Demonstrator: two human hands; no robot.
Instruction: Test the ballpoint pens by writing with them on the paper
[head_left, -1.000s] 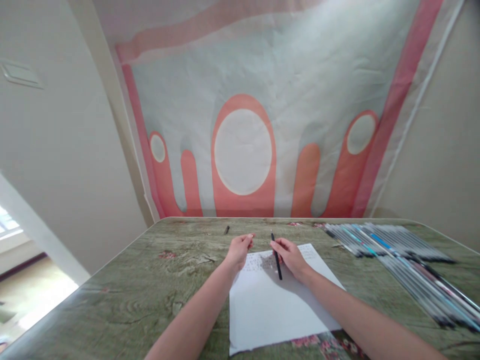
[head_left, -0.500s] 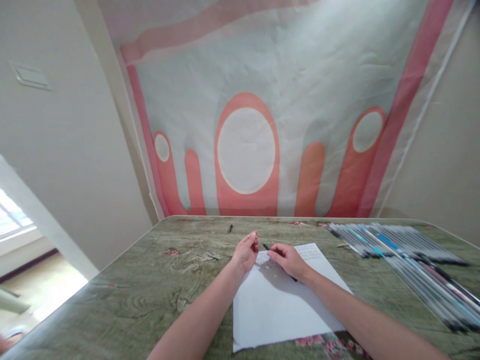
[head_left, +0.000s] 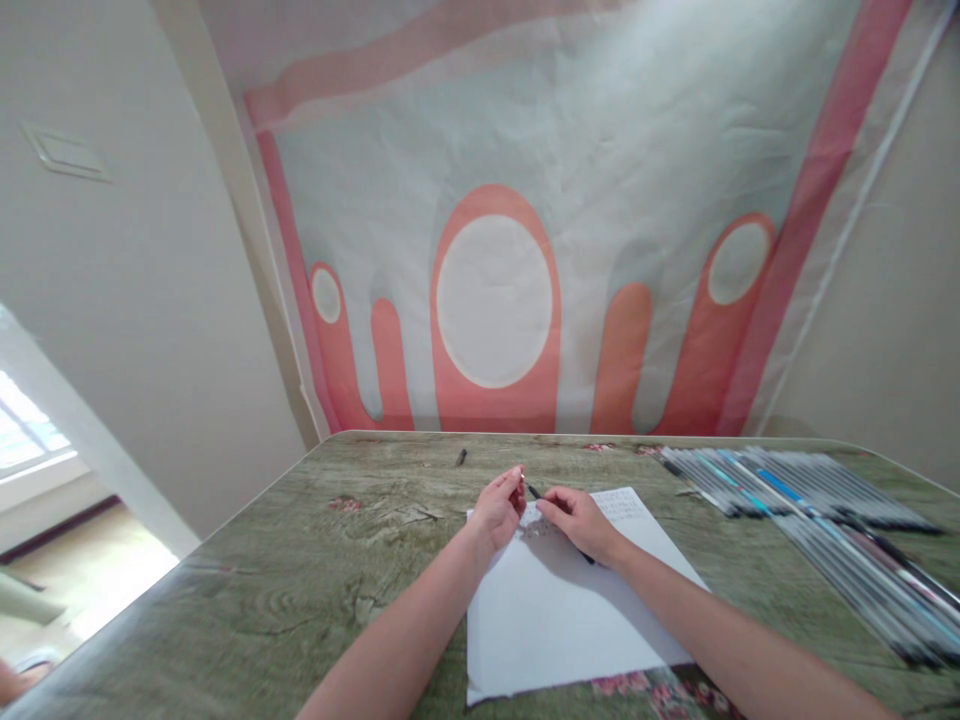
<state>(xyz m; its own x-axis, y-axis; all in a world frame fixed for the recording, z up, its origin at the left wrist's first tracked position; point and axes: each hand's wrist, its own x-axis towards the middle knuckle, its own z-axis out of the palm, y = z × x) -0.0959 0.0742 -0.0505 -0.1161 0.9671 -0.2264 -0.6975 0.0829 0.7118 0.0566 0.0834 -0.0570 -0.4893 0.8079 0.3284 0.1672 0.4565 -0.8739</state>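
Green wood-grain tabletop (head_left: 315, 590) w/ a pink-and-white banner (head_left: 495, 300) hanging behind it. White paper sheet (head_left: 555, 625) lies in front of the person; faint small scribbles at its far end, rest of the sheet blank, so judging by that only a bit of marking is done.

Right hand (head_left: 577, 522) rests over the sheet's far end, fingers closed in a pinch on a black pen (head_left: 534, 492); pen lies low, one end poking out toward the left hand, other end showing behind the wrist. Left hand (head_left: 499, 508) is just beside it, fingers curled together at the pen's near end, pinching something small there; looks like a cap going on or off, can't tell which. A small dark piece (head_left: 461, 457) lies apart, further back on the tabletop. Big row of pens (head_left: 810, 500) sits well off to the right.

Vs 1 s ago: pen stood near upright in the right hand, hands apart; now it's tipped down flat-ish and the left hand has closed in till the two nearly touch. Vs 0.5 s ago: left fingers a touch closer to the pen end, otherwise same.
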